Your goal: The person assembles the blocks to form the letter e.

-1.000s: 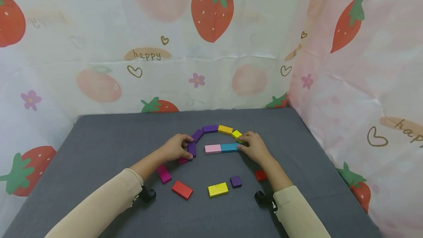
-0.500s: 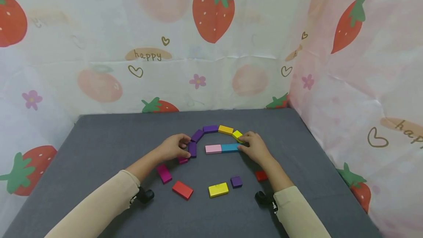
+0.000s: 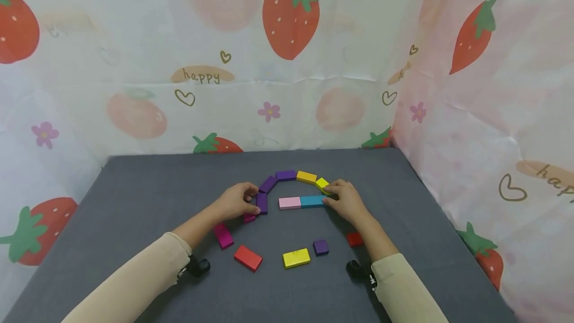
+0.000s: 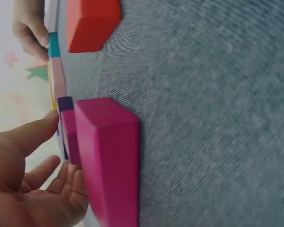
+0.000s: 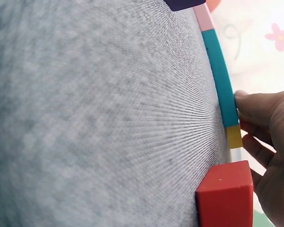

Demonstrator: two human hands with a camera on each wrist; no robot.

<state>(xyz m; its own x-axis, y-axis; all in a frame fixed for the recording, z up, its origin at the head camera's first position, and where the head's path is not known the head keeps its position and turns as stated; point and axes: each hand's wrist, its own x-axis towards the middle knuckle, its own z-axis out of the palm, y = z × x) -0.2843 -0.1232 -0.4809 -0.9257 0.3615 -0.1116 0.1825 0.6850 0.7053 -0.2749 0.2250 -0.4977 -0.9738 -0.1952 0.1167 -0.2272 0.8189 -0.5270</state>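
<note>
In the head view my left hand [image 3: 235, 200] is at an upright purple block [image 3: 262, 204], its thumb and fingers apart along the left side. The thumb tip lies at or touches its lower left edge. My right hand [image 3: 347, 202] is bent over the right end of a row of a pink block [image 3: 289, 203] and a blue block [image 3: 311, 201]. Its fingertips are by a yellow block [image 3: 322, 184], the thumb against the blue one. What lies under these fingers is hidden. Purple blocks [image 3: 285, 176] and an orange-yellow block [image 3: 307, 177] continue the curve.
Nearer me on the grey cloth [image 3: 179, 293] lie a magenta block [image 3: 223, 236], a red block [image 3: 248, 257], a yellow block [image 3: 296, 258] and a small purple block [image 3: 320, 247]. Another red block [image 3: 355, 239] sits beside the right forearm. Strawberry-print curtains [image 3: 287, 108] stand behind and to the right.
My left hand has drawn slightly left, so its thumb covers less of the upright purple block. The right hand stays in place; the blocks look unmoved.
</note>
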